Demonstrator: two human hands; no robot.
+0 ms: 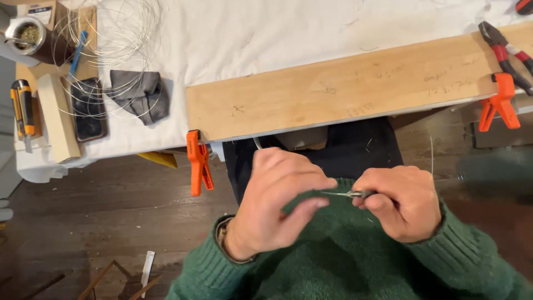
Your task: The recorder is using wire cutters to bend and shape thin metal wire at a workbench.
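Observation:
My left hand (277,203) and my right hand (402,200) meet over my lap, below the table edge. The right hand is closed around a small metal tool (358,194) whose thin tips point left. A thin wire (432,155) rises from the right hand. My left thumb and fingers pinch at the tool's tips (330,193), where a fine piece of wire seems held; it is too small to see well. Both arms wear green knitted sleeves.
A long wooden board (355,89) lies on the white-covered table, fixed by two orange clamps (199,161) (502,100). Red-handled pliers (502,53) rest at its right end. At left lie coiled wire (111,33), a phone (89,108), a grey cloth (139,94), a wood block (58,119), a yellow-black screwdriver (22,108).

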